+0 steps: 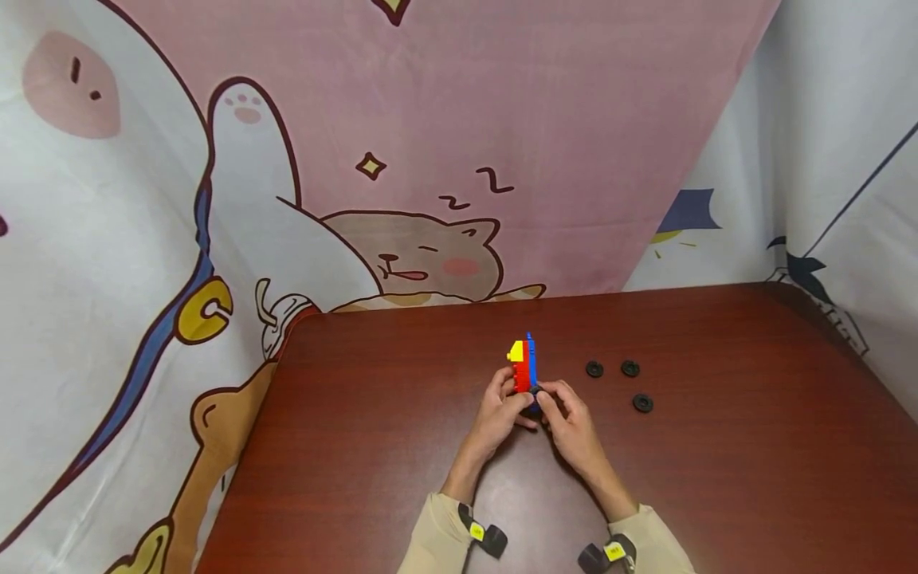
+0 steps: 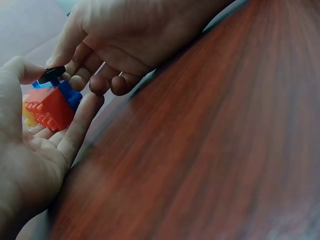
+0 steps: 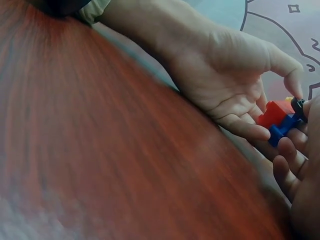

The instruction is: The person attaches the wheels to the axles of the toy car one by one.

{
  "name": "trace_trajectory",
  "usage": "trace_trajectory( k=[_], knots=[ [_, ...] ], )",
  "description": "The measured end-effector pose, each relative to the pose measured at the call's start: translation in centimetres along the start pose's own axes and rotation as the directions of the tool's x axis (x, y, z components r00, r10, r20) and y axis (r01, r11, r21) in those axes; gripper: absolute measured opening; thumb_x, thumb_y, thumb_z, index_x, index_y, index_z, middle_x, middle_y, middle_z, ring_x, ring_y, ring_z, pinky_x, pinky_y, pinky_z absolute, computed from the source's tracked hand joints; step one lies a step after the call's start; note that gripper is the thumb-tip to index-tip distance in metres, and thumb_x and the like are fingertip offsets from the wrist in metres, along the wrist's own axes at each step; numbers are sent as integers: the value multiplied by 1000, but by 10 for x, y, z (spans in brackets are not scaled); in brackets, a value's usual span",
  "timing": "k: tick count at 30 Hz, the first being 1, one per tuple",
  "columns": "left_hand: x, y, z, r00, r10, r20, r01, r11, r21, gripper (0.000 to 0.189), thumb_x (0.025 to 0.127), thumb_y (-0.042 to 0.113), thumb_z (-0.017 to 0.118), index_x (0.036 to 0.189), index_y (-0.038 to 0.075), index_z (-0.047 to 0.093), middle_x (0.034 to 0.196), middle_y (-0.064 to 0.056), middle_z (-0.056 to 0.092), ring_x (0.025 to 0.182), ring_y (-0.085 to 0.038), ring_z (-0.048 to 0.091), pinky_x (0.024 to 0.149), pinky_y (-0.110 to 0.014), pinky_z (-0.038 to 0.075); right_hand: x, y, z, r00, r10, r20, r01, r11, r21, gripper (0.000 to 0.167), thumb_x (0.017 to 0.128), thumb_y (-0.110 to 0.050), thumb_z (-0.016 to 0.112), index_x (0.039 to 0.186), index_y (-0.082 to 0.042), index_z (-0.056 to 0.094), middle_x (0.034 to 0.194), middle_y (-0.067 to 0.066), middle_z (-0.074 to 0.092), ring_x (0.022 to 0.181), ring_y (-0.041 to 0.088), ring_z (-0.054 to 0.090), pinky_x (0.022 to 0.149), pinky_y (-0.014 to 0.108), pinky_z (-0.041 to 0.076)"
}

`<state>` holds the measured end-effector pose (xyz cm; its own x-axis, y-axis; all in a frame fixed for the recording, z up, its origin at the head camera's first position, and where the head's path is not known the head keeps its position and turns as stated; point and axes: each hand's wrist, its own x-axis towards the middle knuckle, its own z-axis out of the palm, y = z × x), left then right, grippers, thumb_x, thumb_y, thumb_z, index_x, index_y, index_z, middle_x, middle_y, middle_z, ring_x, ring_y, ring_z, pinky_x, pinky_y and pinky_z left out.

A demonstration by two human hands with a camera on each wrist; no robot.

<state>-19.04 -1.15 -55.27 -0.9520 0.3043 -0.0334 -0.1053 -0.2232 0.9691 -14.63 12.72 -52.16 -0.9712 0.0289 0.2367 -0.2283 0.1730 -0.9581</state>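
Above the table, both hands meet at a small toy vehicle of building bricks [image 1: 522,373], with a red body, a yellow piece and a blue base. My left hand [image 1: 495,414] grips it from the side and below, its thumb at a black wheel [image 2: 52,74]. Opposite, my right hand [image 1: 574,426] pinches at this wheel with its thumb, fingers close to the blue base [image 3: 283,129]. The wheel sits at the blue part; whether it is fully seated on it I cannot tell. In the head view the fingers partly hide the toy's near end.
Three loose black wheels lie right of the hands: one nearer [image 1: 594,369], one behind [image 1: 630,368] and one closer to the front [image 1: 642,402]. The brown wooden table [image 1: 753,446] meets a cartoon-printed cloth [image 1: 574,159] at its back and left edges.
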Motion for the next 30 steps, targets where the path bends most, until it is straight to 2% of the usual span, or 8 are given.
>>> trace_trajectory(
  k=[6,14,20,25,30],
  knots=[
    [3,-3,1,1000,-15,0,15,1000,-6,51,88,0,58,136,-2,40,119,-17,63,79,-13,68,53,-25,58,0,2,-1,1000,1,-5,-1,1000,18,18,100,-2,55,111,9,64,97,12,59,67,29,57,57,23,51],
    [3,-3,0,1000,1,6,-1,1000,26,49,90,0,58,135,0,40,120,-18,63,81,-13,68,54,-27,59,1,2,-1,1000,-17,9,17,1000,4,16,100,-2,55,109,8,64,100,15,60,67,24,56,59,24,52],
    [0,-1,0,1000,-11,4,11,1000,-2,48,91,3,58,135,-1,41,119,-19,63,80,-14,68,54,-31,60,1,26,2,999,-17,-39,17,1000,15,13,98,0,57,106,6,65,96,14,60,65,25,57,58,23,51],
    [1,0,1,1000,2,-22,-2,999,-32,37,99,15,55,128,-4,44,106,-8,65,75,-13,67,57,-41,62,3,39,3,997,-1,-80,6,998,56,10,97,-2,59,103,1,67,88,4,59,61,17,56,55,23,51],
    [2,-1,2,998,-7,-59,4,999,-48,31,100,15,56,122,-5,47,96,1,65,73,-10,66,58,-33,61,2,34,3,996,-28,-79,34,997,67,8,96,2,59,99,3,66,83,3,58,60,28,55,51,26,51]
  ],
)
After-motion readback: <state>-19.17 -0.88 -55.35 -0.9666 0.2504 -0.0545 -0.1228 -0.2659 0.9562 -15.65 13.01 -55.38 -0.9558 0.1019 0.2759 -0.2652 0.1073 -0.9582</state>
